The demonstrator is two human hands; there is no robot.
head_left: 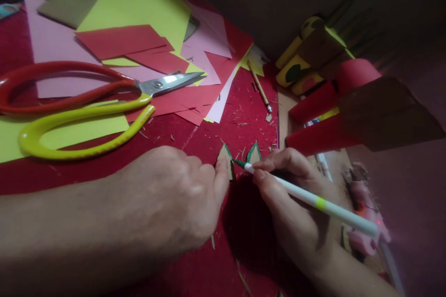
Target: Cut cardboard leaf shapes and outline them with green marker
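Observation:
My right hand is closed around a white felt-tip pen with a green tip and a yellow-green band. The tip touches the right edge of a small pointed cardboard piece, whose upper right edge is green. My left hand is curled, its finger and thumb side pressing that piece against the red surface. Just to the right lies a second pointed cardboard piece with a green border, partly hidden by my right fingers.
Large scissors with red and yellow handles lie at left on red, pink and yellow paper sheets. A short pencil rests amid shavings. On the right are red paper rolls with cardboard, yellow rolls and a pink glue gun.

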